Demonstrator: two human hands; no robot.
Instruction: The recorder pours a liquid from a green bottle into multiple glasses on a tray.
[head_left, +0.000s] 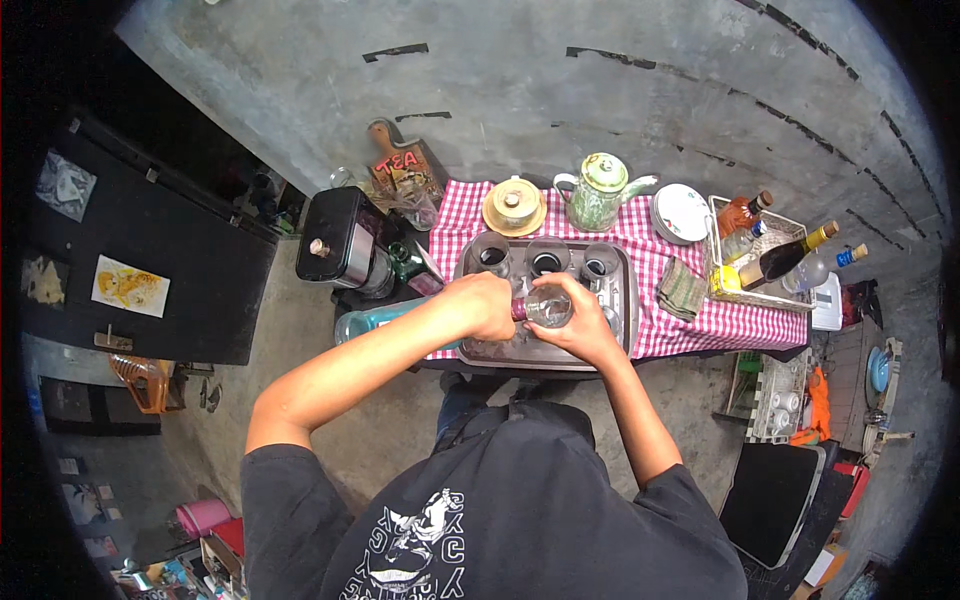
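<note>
My left hand [482, 304] is closed around the neck of a light-blue bottle [372, 322] with a dark red band near its mouth. The bottle is tipped on its side, its mouth pointing right at a clear glass [549, 306]. My right hand [585, 328] has its fingers wrapped round that glass, which is tilted toward the bottle. Both are held above a dark metal tray [632, 310]. Along the tray's far side stand a left glass [490, 256], a middle glass [547, 262] and a right glass [597, 266], each with something dark inside. My hands partly hide other glassware on the tray.
A red checked cloth [665, 338] covers the table. Behind the tray stand a lidded yellow pot [514, 204] and green teapot [603, 190]. Stacked plates [682, 213], a folded cloth [681, 290] and a bottle basket [762, 299] lie right. A black coffee machine [338, 240] stands left.
</note>
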